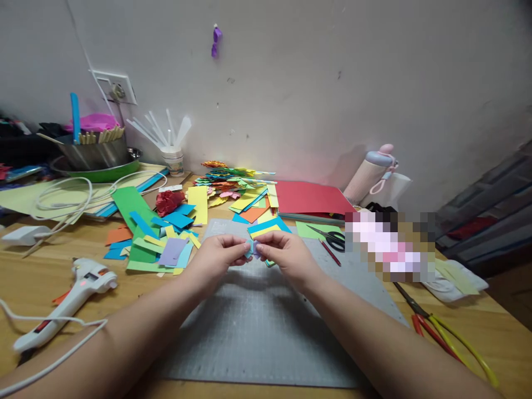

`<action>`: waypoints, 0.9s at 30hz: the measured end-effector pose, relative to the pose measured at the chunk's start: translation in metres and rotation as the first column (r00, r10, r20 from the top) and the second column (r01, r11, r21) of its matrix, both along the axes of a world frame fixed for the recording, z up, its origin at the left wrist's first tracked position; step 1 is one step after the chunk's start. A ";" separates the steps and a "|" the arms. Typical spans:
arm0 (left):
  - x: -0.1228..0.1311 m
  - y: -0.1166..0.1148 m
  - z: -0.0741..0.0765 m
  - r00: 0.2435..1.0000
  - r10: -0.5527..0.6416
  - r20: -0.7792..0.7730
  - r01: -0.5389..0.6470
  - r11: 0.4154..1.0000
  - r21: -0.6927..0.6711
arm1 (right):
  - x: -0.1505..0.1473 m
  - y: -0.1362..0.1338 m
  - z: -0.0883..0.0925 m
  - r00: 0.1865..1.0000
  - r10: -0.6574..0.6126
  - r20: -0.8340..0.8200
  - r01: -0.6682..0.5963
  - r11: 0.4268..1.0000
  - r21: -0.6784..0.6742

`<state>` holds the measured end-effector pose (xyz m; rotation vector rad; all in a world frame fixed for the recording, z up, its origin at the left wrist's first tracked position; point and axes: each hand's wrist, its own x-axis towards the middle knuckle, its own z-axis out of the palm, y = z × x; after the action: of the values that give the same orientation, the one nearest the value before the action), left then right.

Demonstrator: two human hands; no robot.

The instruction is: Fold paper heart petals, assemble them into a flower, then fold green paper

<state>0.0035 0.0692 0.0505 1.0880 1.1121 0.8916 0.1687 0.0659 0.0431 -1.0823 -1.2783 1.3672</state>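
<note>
Both my hands meet over the far part of a grey cutting mat (257,327). My left hand (218,256) and my right hand (285,255) pinch a small folded piece of pale blue and lilac paper (253,250) between their fingertips, holding it just above the mat. Most of the piece is hidden by my fingers. Behind it lie loose blue and yellow paper strips (268,226).
A white glue gun (68,299) with its cord lies at the left. Coloured paper scraps (162,238) are heaped beyond the mat, with a red sheet (310,198). Black scissors (332,238) sit at the mat's right edge; red and yellow tools (440,332) lie further right.
</note>
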 end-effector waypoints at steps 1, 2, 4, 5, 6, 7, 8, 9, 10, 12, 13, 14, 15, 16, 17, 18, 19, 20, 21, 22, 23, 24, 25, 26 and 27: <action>-0.001 0.001 0.000 1.000 -0.005 0.009 0.005 1.000 -0.007 | 0.000 0.001 0.000 1.000 0.005 0.000 -0.005 1.000 -0.003; -0.001 0.002 -0.001 1.000 -0.011 0.013 0.011 1.000 -0.011 | 0.001 0.002 -0.001 1.000 0.008 0.002 -0.008 1.000 -0.004; -0.003 0.002 -0.004 1.000 -0.030 -0.007 0.030 0.999 -0.009 | 0.001 0.003 -0.004 1.000 0.021 0.014 -0.021 1.000 -0.007; -0.004 0.002 -0.006 0.999 -0.042 -0.029 0.042 0.999 -0.001 | 0.002 0.003 -0.005 0.999 0.029 0.024 -0.029 1.000 -0.008; -0.004 0.002 -0.008 0.997 -0.052 -0.054 0.053 0.999 0.008 | 0.003 0.002 -0.007 0.999 0.036 0.036 -0.035 0.999 -0.011; -0.005 0.002 -0.010 0.995 -0.060 -0.075 0.061 0.998 0.016 | 0.003 0.002 -0.009 0.998 0.040 0.047 -0.040 0.999 -0.015; -0.005 0.002 -0.013 0.994 -0.067 -0.090 0.070 0.997 0.023 | 0.004 0.001 -0.010 0.998 0.043 0.055 -0.042 0.999 -0.020; -0.006 0.002 -0.015 0.992 -0.074 -0.099 0.078 0.997 0.029 | 0.005 0.001 -0.011 0.997 0.046 0.063 -0.045 0.999 -0.026; -0.006 0.002 -0.018 0.992 -0.080 -0.103 0.083 0.996 0.031 | 0.005 0.000 -0.012 0.996 0.050 0.069 -0.048 0.998 -0.033; -0.007 0.002 -0.023 0.991 -0.087 -0.097 0.089 0.996 0.017 | 0.005 -0.001 -0.013 0.996 0.059 0.073 -0.056 0.997 -0.047; -0.007 0.002 -0.025 0.992 -0.090 -0.092 0.091 0.996 0.005 | 0.005 -0.001 -0.013 0.995 0.062 0.072 -0.058 0.997 -0.057; -0.008 0.002 -0.027 0.992 -0.090 -0.088 0.089 0.996 -0.008 | 0.005 -0.001 -0.014 0.996 0.061 0.067 -0.056 0.996 -0.067; -0.008 0.001 -0.029 0.993 -0.084 -0.085 0.083 0.996 -0.017 | 0.004 -0.002 -0.015 0.997 0.056 0.060 -0.052 0.996 -0.077; -0.008 0.001 -0.030 0.993 -0.080 -0.087 0.078 0.997 -0.022 | 0.004 -0.002 -0.015 0.997 0.051 0.052 -0.047 0.995 -0.085; -0.008 0.001 -0.031 0.993 -0.077 -0.091 0.076 0.997 -0.024 | 0.003 -0.002 -0.016 0.998 0.048 0.045 -0.043 0.995 -0.092; -0.008 0.001 -0.031 0.992 -0.078 -0.097 0.076 0.997 -0.023 | 0.002 -0.002 -0.017 0.998 0.049 0.041 -0.045 0.994 -0.098; -0.009 0.001 -0.031 0.991 -0.083 -0.107 0.081 0.996 -0.023 | 0.002 -0.002 -0.018 0.998 0.054 0.043 -0.050 0.993 -0.102; -0.009 0.001 -0.031 0.988 -0.092 -0.121 0.090 0.996 -0.021 | 0.001 -0.003 -0.019 0.997 0.064 0.051 -0.058 0.993 -0.104; -0.009 0.002 -0.031 0.984 -0.104 -0.144 0.102 0.995 -0.018 | 0.001 -0.003 -0.020 0.995 0.075 0.063 -0.069 0.993 -0.100; -0.009 0.002 -0.030 0.977 -0.114 -0.178 0.115 0.993 -0.008 | 0.000 -0.003 -0.021 0.993 0.090 0.081 -0.083 0.993 -0.089; -0.008 0.002 -0.029 0.967 -0.124 -0.223 0.128 0.992 0.005 | 0.001 -0.003 -0.023 0.988 0.106 0.110 -0.098 0.993 -0.071; -0.008 0.002 -0.028 0.953 -0.132 -0.271 0.143 0.989 0.021 | 0.001 -0.003 -0.024 0.983 0.109 0.149 -0.103 0.994 -0.042; -0.008 0.002 -0.028 0.939 -0.137 -0.317 0.157 0.987 0.037 | 0.002 -0.003 -0.025 0.975 0.094 0.201 -0.096 0.995 0.001; -0.007 0.000 -0.027 0.923 -0.143 -0.356 0.172 0.984 0.050 | 0.003 -0.003 -0.026 0.962 0.060 0.267 -0.081 0.995 0.065; -0.007 -0.001 -0.027 0.908 -0.162 -0.386 0.199 0.978 0.059 | 0.004 -0.001 -0.028 0.938 0.012 0.345 -0.068 0.986 0.150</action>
<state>-0.0031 0.0677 0.0238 1.4635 1.2677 0.6044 0.1732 0.0646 0.0150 -1.2235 -1.6424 1.1123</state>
